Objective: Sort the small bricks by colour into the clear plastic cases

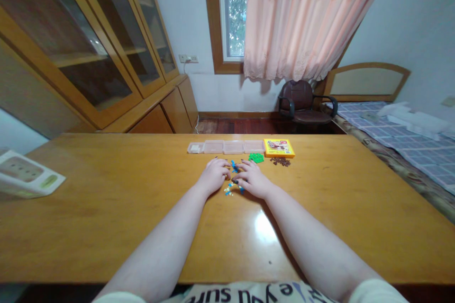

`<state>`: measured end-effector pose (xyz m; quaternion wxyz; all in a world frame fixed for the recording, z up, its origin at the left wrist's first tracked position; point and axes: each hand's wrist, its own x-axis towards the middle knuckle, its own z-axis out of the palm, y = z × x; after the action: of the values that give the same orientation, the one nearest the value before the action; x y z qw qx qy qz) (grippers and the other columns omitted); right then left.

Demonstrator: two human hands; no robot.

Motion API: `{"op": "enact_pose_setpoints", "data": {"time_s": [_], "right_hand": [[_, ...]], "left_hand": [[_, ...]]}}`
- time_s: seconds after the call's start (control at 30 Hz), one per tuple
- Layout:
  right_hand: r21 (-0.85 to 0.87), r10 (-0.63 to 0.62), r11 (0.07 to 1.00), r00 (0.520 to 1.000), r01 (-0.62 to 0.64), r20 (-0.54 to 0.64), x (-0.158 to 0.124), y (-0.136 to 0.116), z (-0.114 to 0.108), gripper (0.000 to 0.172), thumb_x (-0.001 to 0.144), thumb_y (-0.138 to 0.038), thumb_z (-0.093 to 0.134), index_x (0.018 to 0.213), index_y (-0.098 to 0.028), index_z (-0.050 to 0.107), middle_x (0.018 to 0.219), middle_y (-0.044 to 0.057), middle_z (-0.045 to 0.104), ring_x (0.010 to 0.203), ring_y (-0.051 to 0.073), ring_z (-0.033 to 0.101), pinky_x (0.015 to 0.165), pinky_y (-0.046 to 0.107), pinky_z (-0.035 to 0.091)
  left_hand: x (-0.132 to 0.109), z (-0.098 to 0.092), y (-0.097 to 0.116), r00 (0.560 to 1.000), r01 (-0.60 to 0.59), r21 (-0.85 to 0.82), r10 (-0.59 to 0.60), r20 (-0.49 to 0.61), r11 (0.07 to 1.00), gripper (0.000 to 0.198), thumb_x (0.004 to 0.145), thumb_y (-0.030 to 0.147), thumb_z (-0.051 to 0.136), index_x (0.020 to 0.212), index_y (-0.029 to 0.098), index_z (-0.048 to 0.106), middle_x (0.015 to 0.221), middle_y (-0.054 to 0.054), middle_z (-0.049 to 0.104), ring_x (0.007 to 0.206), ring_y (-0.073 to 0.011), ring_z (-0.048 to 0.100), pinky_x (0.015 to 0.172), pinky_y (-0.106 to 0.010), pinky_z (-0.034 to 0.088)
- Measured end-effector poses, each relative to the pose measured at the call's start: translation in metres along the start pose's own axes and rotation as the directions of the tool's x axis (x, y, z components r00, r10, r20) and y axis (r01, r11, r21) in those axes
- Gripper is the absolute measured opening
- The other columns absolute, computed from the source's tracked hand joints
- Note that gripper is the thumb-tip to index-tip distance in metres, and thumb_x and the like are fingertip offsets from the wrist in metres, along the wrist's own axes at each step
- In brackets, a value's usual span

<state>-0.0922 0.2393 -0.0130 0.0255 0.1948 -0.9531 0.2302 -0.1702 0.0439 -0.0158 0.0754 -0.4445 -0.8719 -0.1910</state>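
Your left hand [214, 175] and right hand [253, 179] rest palm-down near the middle of the wooden table [106, 189], somewhat toward its far edge. Their fingers are bent, and the tips meet at a small blue brick piece [234, 166] that sits between them. It is too small in this view to tell whether either hand actually pinches it or only touches it. Just on your side of it lies a loose scatter of tiny blue, yellow and white bricks [229, 190], partly under your right fingers. With parts this small, you would do well to keep both wrists planted on the table, work with the fingertips alone, and press straight down so nothing skids into the scatter. Lift your knuckles a little too, because they hide the piece from you. The blue piece looks longer than it is wide, with its long axis running roughly from you toward the far edge and leaning slightly sideways; which end is which cannot be made out. Just beyond your right hand are a green brick pile [256, 157] and a brown brick pile [280, 162]. A yellow box [279, 147] and a row of clear compartment boxes [227, 147] line the far edge.
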Motion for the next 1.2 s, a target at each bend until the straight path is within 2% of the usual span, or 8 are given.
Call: {"op": "enact_pose_setpoints", "data": {"time_s": [0.2,0.43,0.57,0.8,0.9,1.0,1.1,1.2], "right_hand": [[-0.02,0.108,0.994,0.991,-0.11,-0.075,0.001,0.003,0.003,0.031,0.091,-0.039,0.046,0.114,-0.029,0.065,0.139,0.007,0.044,0.133,0.03,0.026,0.107,0.056,0.013],[0.083,-0.13,0.988,0.991,0.127,0.033,-0.001,-0.004,-0.002,0.028,0.09,-0.043,0.048,0.105,-0.033,0.07,0.139,0.003,0.045,0.132,0.028,0.028,0.108,0.054,0.015],[0.04,-0.066,0.997,0.996,0.064,0.052,0.0,-0.006,0.0,0.03,0.091,-0.044,0.046,0.109,-0.034,0.067,0.141,0.003,0.043,0.133,0.029,0.026,0.108,0.056,0.012],[-0.015,0.108,0.994,0.994,-0.108,-0.029,0.001,-0.003,0.004,0.032,0.093,-0.038,0.042,0.115,-0.031,0.064,0.141,0.005,0.043,0.133,0.029,0.024,0.108,0.056,0.012],[0.022,0.137,0.991,0.981,-0.135,-0.134,0.003,0.002,0.005,0.032,0.094,-0.035,0.041,0.11,-0.026,0.066,0.133,0.007,0.051,0.129,0.027,0.031,0.107,0.051,0.016],[0.052,0.158,0.987,0.955,-0.15,-0.249,0.006,0.009,0.006,0.034,0.095,-0.034,0.039,0.097,-0.019,0.069,0.114,0.009,0.062,0.111,0.023,0.047,0.099,0.04,0.03],[0.058,0.213,0.977,0.935,-0.205,-0.283,0.007,0.015,0.005,0.041,0.096,-0.033,0.034,0.083,-0.016,0.068,0.087,0.008,0.065,0.088,0.019,0.054,0.082,0.031,0.038],[0.055,0.254,0.967,0.921,-0.249,-0.294,0.008,0.017,0.004,0.042,0.096,-0.031,0.032,0.076,-0.016,0.066,0.078,0.007,0.063,0.081,0.019,0.053,0.076,0.029,0.037]], "left_hand": [[0.0,-0.002,0.002,1.0,0.001,0.008,-0.001,0.016,1.0,0.028,0.075,0.006,0.054,0.063,0.024,0.071,0.103,-0.002,0.069,0.103,-0.0208,0.056,0.099,-0.046,0.036],[0.0,0.0,-0.001,0.998,0.044,0.024,-0.043,-0.047,0.999,0.03,0.073,0.004,0.051,0.067,0.024,0.072,0.103,-0.002,0.069,0.104,-0.021,0.056,0.097,-0.044,0.038],[0.0,0.002,-0.003,0.998,0.038,-0.008,-0.039,-0.053,0.999,0.03,0.073,0.003,0.051,0.067,0.024,0.072,0.103,-0.002,0.069,0.104,-0.0212,0.056,0.097,-0.044,0.039],[-0.001,0.003,-0.004,0.998,0.041,-0.013,-0.042,-0.052,0.999,0.031,0.074,0.003,0.05,0.069,0.024,0.072,0.102,-0.003,0.069,0.101,-0.0214,0.058,0.096,-0.044,0.04],[-0.001,0.002,-0.003,0.998,0.037,-0.014,-0.037,-0.051,0.999,0.032,0.074,0.002,0.05,0.071,0.024,0.073,0.103,-0.003,0.068,0.102,-0.021,0.057,0.096,-0.043,0.039],[-0.001,0.0,0.0,0.999,0.032,-0.027,-0.033,-0.025,0.999,0.032,0.074,0.001,0.05,0.074,0.024,0.073,0.101,-0.003,0.069,0.1,-0.0199,0.058,0.097,-0.041,0.039],[0.0,-0.003,0.005,0.999,0.006,-0.048,-0.004,0.036,0.999,0.031,0.075,0.003,0.05,0.079,0.024,0.073,0.091,-0.002,0.07,0.091,-0.0175,0.06,0.093,-0.037,0.041],[0.0,-0.005,0.007,0.996,-0.023,-0.05,0.027,0.088,0.998,0.029,0.077,0.006,0.05,0.082,0.024,0.073,0.086,-0.002,0.071,0.086,-0.0168,0.061,0.094,-0.036,0.041]]}}
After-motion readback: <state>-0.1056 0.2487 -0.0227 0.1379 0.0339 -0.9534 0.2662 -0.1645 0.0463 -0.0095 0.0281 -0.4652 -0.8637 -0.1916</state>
